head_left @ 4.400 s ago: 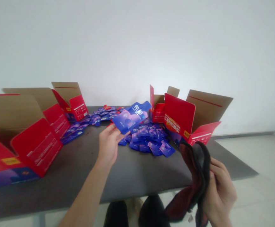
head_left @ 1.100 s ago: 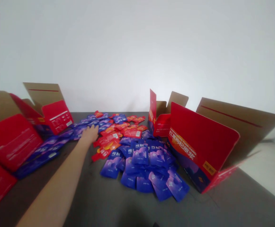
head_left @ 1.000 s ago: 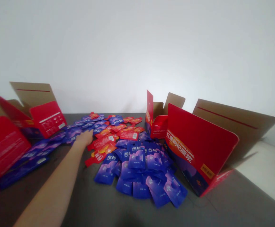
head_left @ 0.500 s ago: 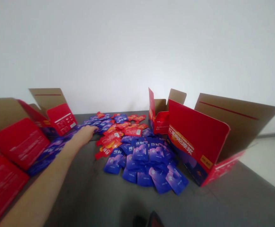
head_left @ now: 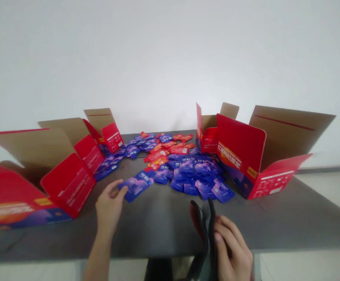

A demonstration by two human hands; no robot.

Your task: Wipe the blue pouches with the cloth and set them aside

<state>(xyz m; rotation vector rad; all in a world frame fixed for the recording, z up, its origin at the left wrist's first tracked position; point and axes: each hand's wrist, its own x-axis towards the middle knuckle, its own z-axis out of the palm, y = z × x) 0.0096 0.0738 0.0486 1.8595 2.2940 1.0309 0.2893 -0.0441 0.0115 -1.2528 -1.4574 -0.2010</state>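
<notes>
My left hand (head_left: 109, 208) pinches one end of a blue-purple sachet (head_left: 136, 186) between thumb and fingers, just above the grey table (head_left: 164, 222). At the table's near edge, my right hand (head_left: 234, 249) grips the side of a dark, open-mouthed bag (head_left: 206, 234), its mouth gaping upward. Beyond the hands lies a pile of blue-purple sachets (head_left: 194, 169). Red-orange sachets (head_left: 156, 156) are spread behind and left of that pile.
On the left stands a row of open red cartons (head_left: 76, 187) with raised flaps, and more blue sachets (head_left: 107, 166) lie along it. Another open carton (head_left: 240, 144) stands at the right, with a smaller-looking carton (head_left: 210, 142) behind it. A white wall (head_left: 170, 66) closes off the back.
My left hand has drawn back from the far sachets toward me, bringing a blue-purple sachet. My right hand and the bag have come into fuller view as the camera tilted down.
</notes>
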